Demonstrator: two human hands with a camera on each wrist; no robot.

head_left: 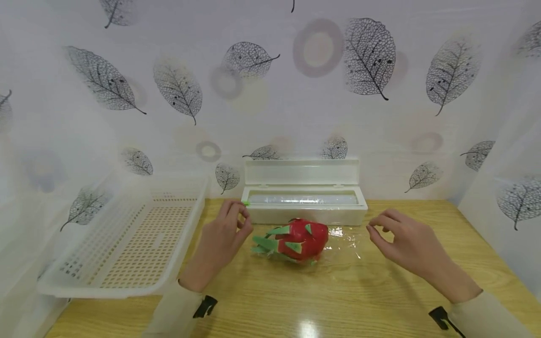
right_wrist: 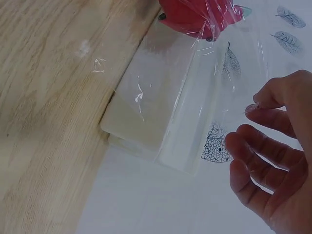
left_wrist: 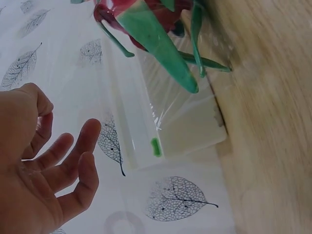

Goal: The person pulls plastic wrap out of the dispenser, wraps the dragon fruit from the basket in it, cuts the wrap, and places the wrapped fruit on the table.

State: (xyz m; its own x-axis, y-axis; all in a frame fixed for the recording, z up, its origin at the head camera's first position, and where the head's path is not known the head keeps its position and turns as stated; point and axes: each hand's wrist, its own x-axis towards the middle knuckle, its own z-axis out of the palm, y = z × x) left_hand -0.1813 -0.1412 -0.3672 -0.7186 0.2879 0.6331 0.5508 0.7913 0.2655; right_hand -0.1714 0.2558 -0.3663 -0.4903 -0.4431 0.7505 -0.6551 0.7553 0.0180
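A red dragon fruit (head_left: 302, 239) with green scales lies on its side on the wooden table, between the two hands. Clear cling film (head_left: 344, 241) shows as shiny creases to its right; both wrist views show it across the fruit and in front of the box. My left hand (head_left: 224, 239), left of the fruit, pinches a barely visible edge of the film between thumb and forefinger. On the other side, my right hand (head_left: 407, 241) pinches the film likewise, its other fingers loosely bent. Behind the fruit stands a white cling film box (head_left: 304, 216), lid up, a clear roll inside.
A white plastic basket (head_left: 186, 263) with a perforated bottom stands at the left. A small green piece (head_left: 246, 203) sits at the box's left end. Behind the table (head_left: 338, 300) hangs a pale sheet (head_left: 270, 108) with a leaf print.
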